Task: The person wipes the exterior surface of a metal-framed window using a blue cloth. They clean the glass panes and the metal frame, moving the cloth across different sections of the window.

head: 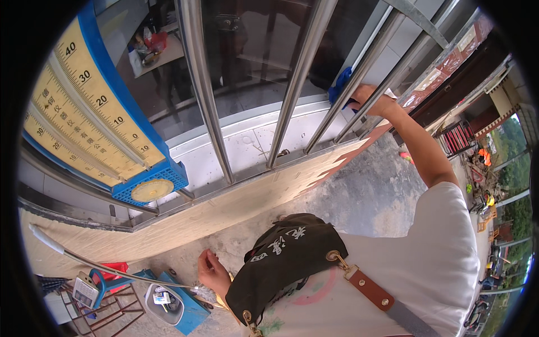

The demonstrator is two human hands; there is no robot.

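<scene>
My right hand (369,100) reaches between the stainless steel window bars (294,84) at the upper right and grips a crumpled blue cloth (340,86). The cloth lies against the window frame beside the dark glass (252,54). Low in the picture, near the dark bag (286,257) on my chest, my left hand (210,269) hangs with its fingers curled; whether it holds anything is not clear. A blue-framed thermometer (97,109) is at the left, in front of the bars.
A tiled sill (248,141) with bits of debris lies behind the bars. Below left are a metal rack (105,316), a blue stool (189,316) bearing a plastic tub (153,309), and a radio (85,290). A curved metal rod (126,274) crosses there.
</scene>
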